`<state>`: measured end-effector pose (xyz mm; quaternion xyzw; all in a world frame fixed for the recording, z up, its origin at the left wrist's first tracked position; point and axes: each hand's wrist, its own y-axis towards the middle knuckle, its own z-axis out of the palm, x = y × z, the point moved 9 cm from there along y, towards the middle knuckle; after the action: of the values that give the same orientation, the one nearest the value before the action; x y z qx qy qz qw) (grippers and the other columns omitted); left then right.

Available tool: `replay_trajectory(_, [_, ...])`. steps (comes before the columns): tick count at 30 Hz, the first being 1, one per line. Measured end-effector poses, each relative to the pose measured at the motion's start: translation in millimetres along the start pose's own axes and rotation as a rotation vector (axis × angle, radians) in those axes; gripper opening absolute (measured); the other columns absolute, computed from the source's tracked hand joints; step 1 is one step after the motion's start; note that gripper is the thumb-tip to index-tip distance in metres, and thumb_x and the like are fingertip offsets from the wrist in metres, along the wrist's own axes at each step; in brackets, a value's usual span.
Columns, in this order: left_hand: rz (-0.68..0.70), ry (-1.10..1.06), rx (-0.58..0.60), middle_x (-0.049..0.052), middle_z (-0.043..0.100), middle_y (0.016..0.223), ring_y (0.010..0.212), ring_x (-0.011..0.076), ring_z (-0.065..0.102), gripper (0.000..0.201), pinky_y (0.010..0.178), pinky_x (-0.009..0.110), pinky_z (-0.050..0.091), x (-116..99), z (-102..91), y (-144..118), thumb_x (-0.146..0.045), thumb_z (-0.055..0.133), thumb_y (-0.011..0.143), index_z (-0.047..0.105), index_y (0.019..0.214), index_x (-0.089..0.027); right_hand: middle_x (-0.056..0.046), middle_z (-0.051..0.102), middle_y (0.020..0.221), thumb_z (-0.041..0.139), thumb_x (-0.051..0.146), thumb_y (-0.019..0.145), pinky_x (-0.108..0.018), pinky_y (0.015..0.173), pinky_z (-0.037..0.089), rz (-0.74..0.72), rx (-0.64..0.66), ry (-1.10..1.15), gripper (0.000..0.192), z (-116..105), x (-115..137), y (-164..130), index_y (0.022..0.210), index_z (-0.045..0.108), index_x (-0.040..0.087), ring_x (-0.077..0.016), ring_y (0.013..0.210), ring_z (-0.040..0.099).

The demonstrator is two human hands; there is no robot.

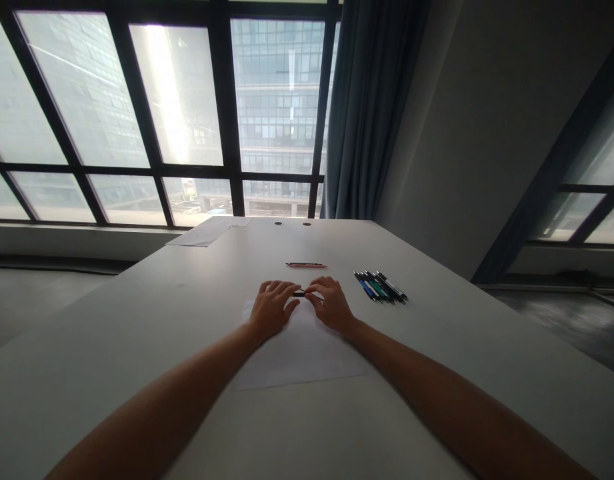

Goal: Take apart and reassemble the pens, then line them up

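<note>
My left hand (pixel 271 308) and my right hand (pixel 331 303) meet over the far edge of a white sheet of paper (pixel 301 357) on the table. Between their fingertips they pinch a small dark pen (pixel 299 293), held level just above the paper. Most of the pen is hidden by the fingers. A pink pen (pixel 307 265) lies alone a little beyond the hands. To the right of my right hand sits a bunch of several pens (pixel 381 287), blue, green and black, side by side.
The long white table (pixel 137 347) runs toward the window. More paper sheets (pixel 207 232) lie at its far left end, and two round cable holes (pixel 292 223) at the far edge. A grey curtain (pixel 371 107) hangs at the back right.
</note>
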<state>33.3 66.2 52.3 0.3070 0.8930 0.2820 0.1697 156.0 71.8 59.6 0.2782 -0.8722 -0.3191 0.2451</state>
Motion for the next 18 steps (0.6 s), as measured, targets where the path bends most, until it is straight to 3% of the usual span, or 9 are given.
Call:
replay_trajectory(3, [-0.053, -0.020, 0.064, 0.005, 0.066, 0.096, 0.089, 0.0188, 0.061, 0.030, 0.082, 0.033, 0.045, 3.6, 5.2, -0.5, -0.037, 0.040, 0.096, 0.061, 0.115, -0.026, -0.006, 0.064, 0.095, 0.052, 0.027, 0.092, -0.035, 0.083, 0.038, 0.007, -0.018, 0.036, 0.016, -3.1, -3.7, -0.2, 0.088, 0.065, 0.019, -0.0200, 0.093, 0.054])
replay_trajectory(7, [-0.078, -0.002, 0.076, 0.004, 0.065, 0.093, 0.087, 0.0179, 0.062, 0.030, 0.074, 0.029, 0.047, 3.1, 4.2, -0.9, -0.041, 0.040, 0.096, 0.064, 0.107, -0.026, -0.008, 0.064, 0.097, 0.055, 0.024, 0.087, -0.038, 0.084, 0.035, 0.119, 0.007, -0.187, 0.016, -7.2, -26.6, -0.2, 0.080, 0.068, 0.017, -0.0229, 0.095, 0.051])
replay_trajectory(10, [-0.083, 0.002, 0.089, 0.004, 0.066, 0.094, 0.088, 0.0190, 0.063, 0.028, 0.074, 0.030, 0.048, 3.3, 6.0, -1.6, -0.037, 0.041, 0.096, 0.064, 0.101, -0.023, -0.010, 0.063, 0.098, 0.066, 0.022, 0.078, -0.040, 0.084, 0.033, 0.134, 0.114, -0.309, 0.007, -1.4, -36.3, -1.7, 0.075, 0.069, 0.016, -0.0253, 0.097, 0.050])
replay_trajectory(13, [-0.094, -0.043, 0.073, 0.004, 0.068, 0.102, 0.093, 0.0199, 0.063, 0.026, 0.078, 0.031, 0.049, 5.8, 7.7, -2.3, -0.031, 0.041, 0.095, 0.060, 0.112, -0.024, -0.010, 0.063, 0.096, 0.064, 0.020, 0.079, -0.039, 0.082, 0.032, 0.157, 0.175, -0.340, 0.008, 3.4, -39.9, -3.4, 0.073, 0.068, 0.017, -0.0255, 0.097, 0.050])
replay_trajectory(18, [-0.170, -0.033, 0.095, 0.005, 0.068, 0.104, 0.096, 0.0200, 0.062, 0.024, 0.082, 0.032, 0.049, 14.3, 12.9, -3.2, -0.026, 0.041, 0.094, 0.058, 0.110, -0.023, -0.010, 0.063, 0.091, 0.057, 0.015, 0.084, -0.037, 0.077, 0.031, 0.173, 0.118, -0.355, 0.010, -2.8, -39.3, -0.3, 0.077, 0.064, 0.017, -0.0241, 0.090, 0.052])
